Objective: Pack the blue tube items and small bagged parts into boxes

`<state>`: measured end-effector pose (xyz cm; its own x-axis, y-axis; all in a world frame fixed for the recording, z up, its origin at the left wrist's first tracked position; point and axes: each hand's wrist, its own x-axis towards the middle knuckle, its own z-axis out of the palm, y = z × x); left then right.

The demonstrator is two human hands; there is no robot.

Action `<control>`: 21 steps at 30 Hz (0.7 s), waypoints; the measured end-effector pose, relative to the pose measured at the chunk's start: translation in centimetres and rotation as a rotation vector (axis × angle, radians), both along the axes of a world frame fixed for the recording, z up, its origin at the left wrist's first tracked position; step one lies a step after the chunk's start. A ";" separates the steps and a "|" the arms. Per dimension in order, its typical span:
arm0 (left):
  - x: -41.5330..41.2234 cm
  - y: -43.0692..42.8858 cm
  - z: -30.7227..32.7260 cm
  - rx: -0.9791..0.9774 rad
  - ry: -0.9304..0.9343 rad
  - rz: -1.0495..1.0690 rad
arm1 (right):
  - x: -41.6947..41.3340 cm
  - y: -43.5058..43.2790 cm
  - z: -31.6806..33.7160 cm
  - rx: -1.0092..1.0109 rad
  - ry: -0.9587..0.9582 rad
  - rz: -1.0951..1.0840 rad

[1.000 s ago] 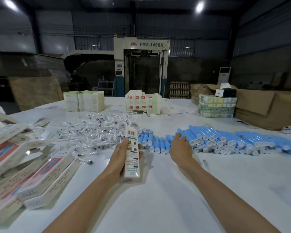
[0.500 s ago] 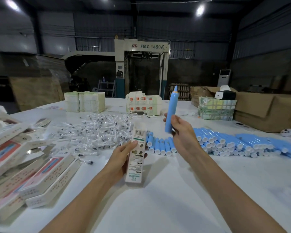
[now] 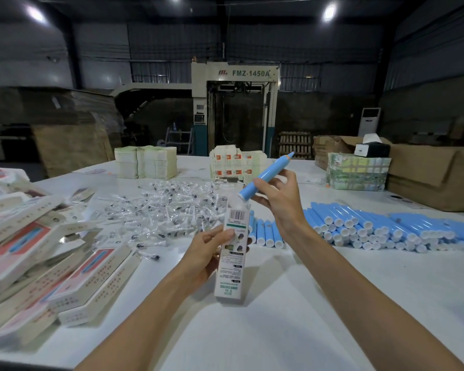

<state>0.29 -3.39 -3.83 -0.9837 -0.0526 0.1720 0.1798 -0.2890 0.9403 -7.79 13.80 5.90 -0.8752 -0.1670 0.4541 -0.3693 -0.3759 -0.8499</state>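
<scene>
Leftmost, a loose pile of flat printed boxes (image 3: 65, 263) lies on the white counter (image 3: 279, 330). Beside it and further back spreads a heap of small bagged parts (image 3: 166, 210) in clear plastic. Near the middle, the left hand (image 3: 204, 253) holds a narrow white box (image 3: 232, 258) upright, its fingers (image 3: 217, 235) curled round the box's side. Just above the box's top end is the white base of a blue tube (image 3: 265, 175), tilted with its pointed tip up and to the right; whether it touches the box I cannot tell. The right hand (image 3: 281, 204) grips that tube, fingers (image 3: 287, 174) wrapped round its middle. Right of the hands, many blue tubes (image 3: 386, 226) lie side by side in a stacked row. Brown cartons (image 3: 426, 178) stand at the far right.
</scene>
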 end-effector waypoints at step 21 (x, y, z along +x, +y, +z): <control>0.0 0.8 -0.9 -0.077 -0.019 -0.063 | -1.2 0.5 -1.0 0.805 0.203 -0.111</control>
<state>0.28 -2.59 -4.74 -0.9878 0.0216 0.1543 0.1455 -0.2262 0.9631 -9.01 14.26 4.91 -0.8198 -0.4256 0.3830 -0.5429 0.3651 -0.7563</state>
